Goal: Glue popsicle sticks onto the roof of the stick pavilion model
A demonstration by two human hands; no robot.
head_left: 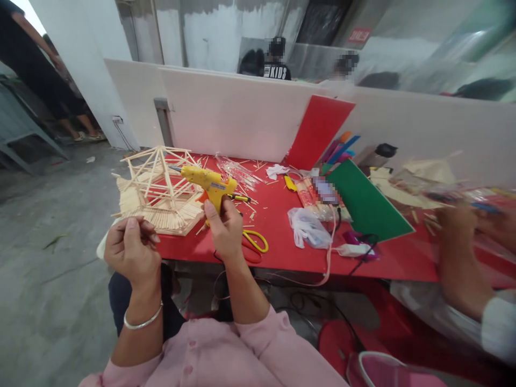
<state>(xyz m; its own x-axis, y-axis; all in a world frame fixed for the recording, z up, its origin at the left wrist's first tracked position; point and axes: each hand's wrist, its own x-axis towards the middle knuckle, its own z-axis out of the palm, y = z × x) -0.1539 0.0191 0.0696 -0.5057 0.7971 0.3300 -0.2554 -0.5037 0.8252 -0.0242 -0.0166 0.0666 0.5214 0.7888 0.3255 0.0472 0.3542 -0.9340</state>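
My right hand (pixel 224 228) is closed around the grip of a yellow glue gun (pixel 205 183), whose nozzle points left toward a house model of thin wooden sticks (pixel 159 191) at the red table's (pixel 282 247) left end. My left hand (pixel 133 247) is raised in front of the model with its fingers pinched together; a thin wooden stick may be between them, but it is too small to be sure. A silver bangle circles my left wrist.
Yellow-handled scissors (pixel 255 241), loose sticks, plastic bags (pixel 308 226), a green sheet (pixel 365 201), a red sheet (pixel 316 131) and a phone lie on the table. Another person's hands (pixel 457 226) work at the right. White partition boards stand behind. A pink basin sits low right.
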